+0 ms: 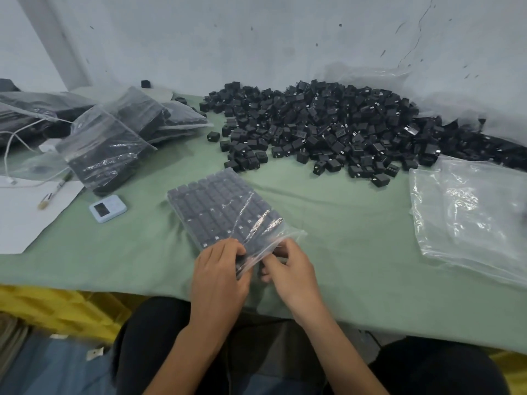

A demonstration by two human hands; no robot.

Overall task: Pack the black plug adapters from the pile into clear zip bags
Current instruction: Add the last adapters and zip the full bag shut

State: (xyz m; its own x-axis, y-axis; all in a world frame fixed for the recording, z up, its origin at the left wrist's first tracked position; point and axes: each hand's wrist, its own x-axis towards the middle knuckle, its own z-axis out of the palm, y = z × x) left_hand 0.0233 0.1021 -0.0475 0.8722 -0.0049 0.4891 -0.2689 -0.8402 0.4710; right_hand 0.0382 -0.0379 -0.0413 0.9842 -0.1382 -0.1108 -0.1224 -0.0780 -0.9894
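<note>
A clear zip bag [216, 206] filled with neat rows of black plug adapters lies flat on the green table cover, its mouth toward me. My left hand [219, 272] grips the bag's near left corner, fingers curled over the plastic and the adapters beneath. My right hand [288, 266] pinches the bag's open edge on the right side. A large pile of loose black plug adapters [319, 126] spreads across the back of the table.
Several filled bags [105, 146] are stacked at the left. A heap of empty clear bags [467, 215] lies at the right. A small white-blue timer [107, 208], a pen [54, 192], white paper [25, 220] and a white cable [11, 141] sit at the left.
</note>
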